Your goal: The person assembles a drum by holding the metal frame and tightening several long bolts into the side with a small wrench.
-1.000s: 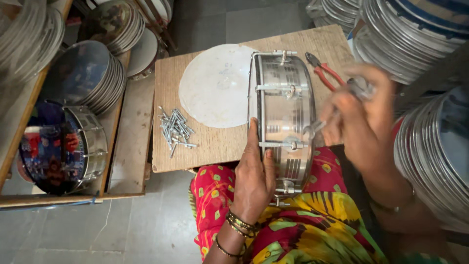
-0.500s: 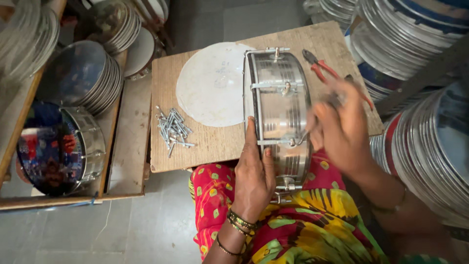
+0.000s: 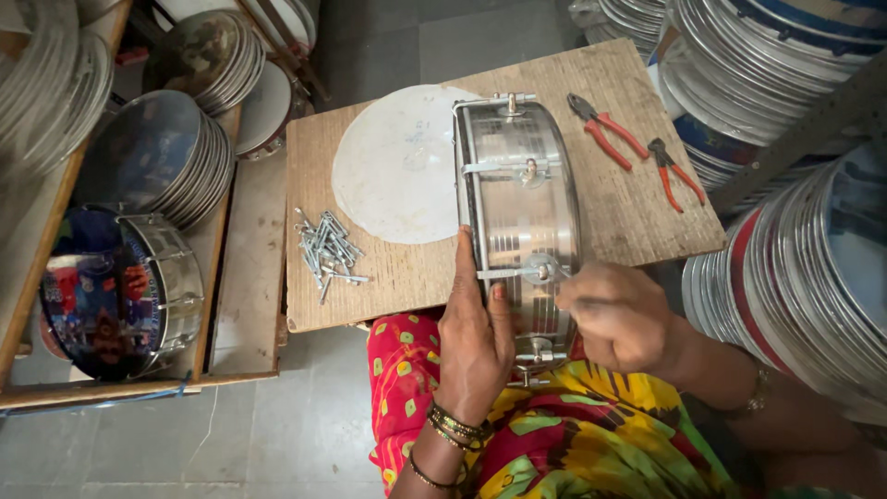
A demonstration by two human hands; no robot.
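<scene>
The shiny metal drum (image 3: 519, 208) is held on its edge by the left hand (image 3: 476, 342), with the fingers laid flat up its near rim and the thumb pressed on the side. A small metal lug (image 3: 539, 271) on the drum's side is pinched by the fingers of the right hand (image 3: 621, 319), which are closed tight around it. A moment ago the right hand was lifted higher over the drum; now it has been brought down low, right beside the left hand, so the work is being done on the lug closest to the body. The drum itself has hardly been moved, and it is stood partly on the wooden board (image 3: 637, 208) and partly over the lap. Just past the left hand's fingertips, a round white drum skin (image 3: 397, 166) is laid flat on the board. A little pile of screws (image 3: 326, 248) is seen out to the left of that hand. Two pairs of red-handled pliers (image 3: 637, 148) are left untouched, well beyond the right hand. Stacks of metal rims (image 3: 804, 277) are piled on the right side, and a finished drum with a colourful skin (image 3: 115, 291) is kept far off to the left.
</scene>
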